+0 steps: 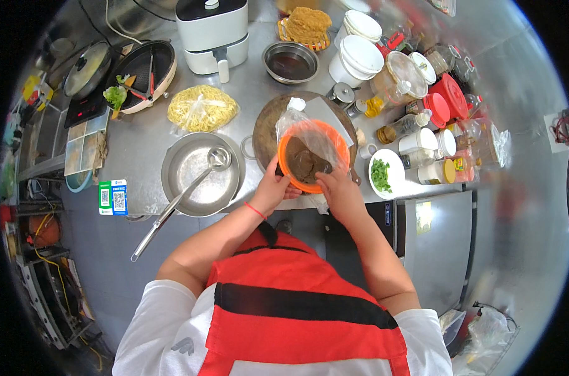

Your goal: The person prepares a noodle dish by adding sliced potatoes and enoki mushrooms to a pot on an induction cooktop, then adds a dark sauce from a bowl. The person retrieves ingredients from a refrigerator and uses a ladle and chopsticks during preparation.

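An orange bowl [343, 145] of thick brown paste [303, 157] is tilted above the round wooden chopping board [265, 113]. My left hand [275, 190] grips the bowl's near left side, thumb up along the wall. At its near right rim, my right hand [336, 190] closes over the edge, fingertips beside the paste. Clear plastic film [312, 134] covers part of the bowl and bunches at its far left; more hangs below the rim. A cleaver's broad blade [329, 115] lies on the board behind the bowl.
To the left sit a steel pan [181, 160] with a ladle [186, 190] overhanging the front edge and bagged noodles [202, 108]. Chopped greens fill a white bowl [396, 171] at right, beside several bottles and tubs [421, 141]. Behind stand a steel basin [290, 62] and an air fryer [214, 37].
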The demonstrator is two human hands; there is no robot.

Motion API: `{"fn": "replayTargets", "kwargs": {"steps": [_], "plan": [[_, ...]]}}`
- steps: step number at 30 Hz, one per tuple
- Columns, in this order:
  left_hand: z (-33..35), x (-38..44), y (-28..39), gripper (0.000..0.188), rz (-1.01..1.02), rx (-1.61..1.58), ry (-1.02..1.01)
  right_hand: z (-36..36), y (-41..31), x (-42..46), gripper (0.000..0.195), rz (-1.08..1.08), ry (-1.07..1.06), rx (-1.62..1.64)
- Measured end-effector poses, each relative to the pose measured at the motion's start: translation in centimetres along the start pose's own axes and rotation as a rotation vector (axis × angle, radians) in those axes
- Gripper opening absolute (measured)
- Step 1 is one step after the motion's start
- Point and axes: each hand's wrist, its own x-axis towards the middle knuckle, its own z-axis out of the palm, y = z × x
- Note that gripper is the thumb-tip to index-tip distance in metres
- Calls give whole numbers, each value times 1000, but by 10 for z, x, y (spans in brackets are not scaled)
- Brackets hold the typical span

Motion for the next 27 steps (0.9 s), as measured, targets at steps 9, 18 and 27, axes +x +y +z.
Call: {"fn": "replayTargets", "kwargs": {"steps": [9,18,27], "plan": [[0,1,1,61,-11,4,16,-7,14,0,19,43,110,61],[1,3,-1,61,-10,-6,8,3,18,-1,29,570,221,786],[0,4,-4,61,-3,1,18,3,7,-25,20,-19,97,143]]}}
